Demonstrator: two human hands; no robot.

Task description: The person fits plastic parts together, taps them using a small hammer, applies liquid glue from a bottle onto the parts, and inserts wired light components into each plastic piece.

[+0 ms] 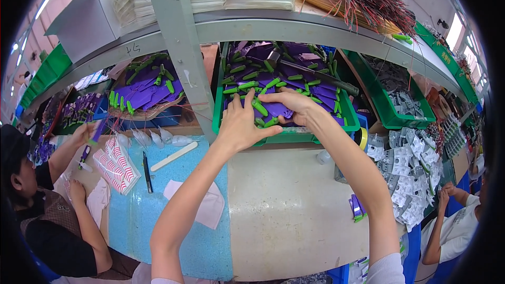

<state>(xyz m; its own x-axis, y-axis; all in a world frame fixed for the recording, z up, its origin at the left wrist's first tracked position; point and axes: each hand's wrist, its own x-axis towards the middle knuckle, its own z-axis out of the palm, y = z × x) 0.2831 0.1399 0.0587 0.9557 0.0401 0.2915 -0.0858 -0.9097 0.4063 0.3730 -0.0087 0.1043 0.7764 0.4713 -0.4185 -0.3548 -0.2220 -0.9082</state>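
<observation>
Both my hands reach into the front of a green crate point(294, 138) heaped with flat purple pieces point(326, 94) that have green ends. My left hand point(243, 125) lies over the pieces, fingers stretched and thumb apart. Beside it, my right hand point(301, 106) curves around some purple pieces, its lower fingers curled and partly hidden among them. One green end point(260, 107) shows between the two hands. A tool with a metal head and a dark, ridged handle point(344, 86) lies across the heap behind my right hand.
Left of my arms, a blue mat point(205, 255) bears a black pen-like tool point(147, 173), a pale flat stick point(174, 156) and a white cloth point(210, 208). Grey metal parts point(407, 171) pile up at right. A shelf beam point(326, 23) crosses above the crate. People work on both sides.
</observation>
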